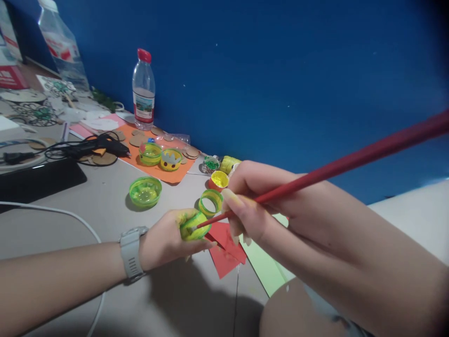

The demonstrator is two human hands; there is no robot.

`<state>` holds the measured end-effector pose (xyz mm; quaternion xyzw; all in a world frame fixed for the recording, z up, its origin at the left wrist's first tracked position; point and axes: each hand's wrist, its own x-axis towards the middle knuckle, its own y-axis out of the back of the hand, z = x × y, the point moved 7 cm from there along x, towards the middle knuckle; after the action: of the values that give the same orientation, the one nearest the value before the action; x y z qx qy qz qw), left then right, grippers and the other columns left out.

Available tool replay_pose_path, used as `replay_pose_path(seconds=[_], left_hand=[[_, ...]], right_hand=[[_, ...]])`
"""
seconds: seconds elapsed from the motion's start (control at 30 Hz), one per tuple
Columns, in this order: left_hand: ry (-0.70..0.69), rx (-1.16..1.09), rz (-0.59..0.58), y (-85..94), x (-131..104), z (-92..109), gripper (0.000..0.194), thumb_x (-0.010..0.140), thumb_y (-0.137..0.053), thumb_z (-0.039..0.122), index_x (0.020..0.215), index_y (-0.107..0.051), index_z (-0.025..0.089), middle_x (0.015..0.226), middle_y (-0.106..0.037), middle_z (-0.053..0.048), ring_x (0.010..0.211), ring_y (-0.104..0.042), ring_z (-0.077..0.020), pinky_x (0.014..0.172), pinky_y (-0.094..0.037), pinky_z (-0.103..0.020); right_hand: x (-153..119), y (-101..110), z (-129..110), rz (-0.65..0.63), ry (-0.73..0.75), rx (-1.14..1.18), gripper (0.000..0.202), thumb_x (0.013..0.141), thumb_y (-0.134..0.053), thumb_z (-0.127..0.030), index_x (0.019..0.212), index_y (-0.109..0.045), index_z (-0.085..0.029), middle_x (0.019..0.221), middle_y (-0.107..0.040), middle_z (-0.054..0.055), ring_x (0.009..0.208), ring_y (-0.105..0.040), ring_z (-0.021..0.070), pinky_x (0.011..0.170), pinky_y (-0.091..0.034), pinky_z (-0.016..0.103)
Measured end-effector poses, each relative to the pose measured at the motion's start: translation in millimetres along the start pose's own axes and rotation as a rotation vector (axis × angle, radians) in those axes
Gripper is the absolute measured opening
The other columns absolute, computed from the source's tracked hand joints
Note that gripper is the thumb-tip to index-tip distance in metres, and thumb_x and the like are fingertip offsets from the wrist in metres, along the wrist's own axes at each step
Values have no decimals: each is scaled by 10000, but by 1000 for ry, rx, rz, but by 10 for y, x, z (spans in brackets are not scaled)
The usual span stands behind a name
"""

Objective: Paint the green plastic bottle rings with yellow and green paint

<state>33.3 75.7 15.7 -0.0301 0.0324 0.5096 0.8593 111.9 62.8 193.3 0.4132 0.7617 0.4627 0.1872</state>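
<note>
My left hand (168,238), with a grey watch on the wrist, is closed around a small yellow-green painted cup (200,229). A long red paintbrush (301,183) is pinched in my right hand (256,206), and its tip touches the painted cup. Just beyond the cup stands a yellow-green ring (210,202). Near it is a small container of yellow paint (220,179). A green translucent dish (145,192) sits to the left. Yellow-green paint marks my left thumb.
Two decorated cups (170,160) stand on orange paper (178,175). Behind them is a water bottle (143,93) against the blue wall. A black glue gun (94,147) and a dark slab (45,180) lie left. Red paper (224,267) and green paper (264,269) lie near my hands.
</note>
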Motion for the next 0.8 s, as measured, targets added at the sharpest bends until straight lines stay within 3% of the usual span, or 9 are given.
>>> replay_pose_path(seconds=[0.17, 0.43, 0.6, 0.8], left_hand=[[2, -13, -15, -22, 15, -94, 314, 681, -747, 423, 813, -600, 180, 634, -613, 24, 540, -519, -117, 462, -427, -199], [-4, -4, -47, -6, 10, -110, 354, 728, -723, 410, 924, -599, 142, 773, -648, -17, 620, -568, -119, 546, -478, -201], [-36, 20, -9, 13, 17, 15, 298, 693, -730, 413, 806, -619, 161, 624, -594, 25, 547, -518, -113, 506, -443, -205], [-37, 64, 5, -19, 19, 81, 262, 674, -739, 401, 761, -624, 182, 555, -558, 51, 497, -465, -98, 475, -400, -204]], right_hand=[[-20, -9, 54, -32, -83, -38, 236, 922, -443, -262, 693, -471, -214, 544, -476, -49, 427, -446, 72, 348, -316, 177], [-102, 70, 45, 51, -75, -7, 193, 927, -436, -265, 756, -514, -222, 621, -551, -25, 511, -520, 92, 407, -373, 192], [-61, 13, -1, -17, -66, 20, 182, 909, -452, -217, 735, -506, -214, 611, -528, -30, 496, -486, 87, 396, -334, 190], [30, -53, 2, 4, -18, 61, 215, 886, -499, -174, 674, -472, -195, 580, -487, -43, 460, -439, 62, 367, -304, 164]])
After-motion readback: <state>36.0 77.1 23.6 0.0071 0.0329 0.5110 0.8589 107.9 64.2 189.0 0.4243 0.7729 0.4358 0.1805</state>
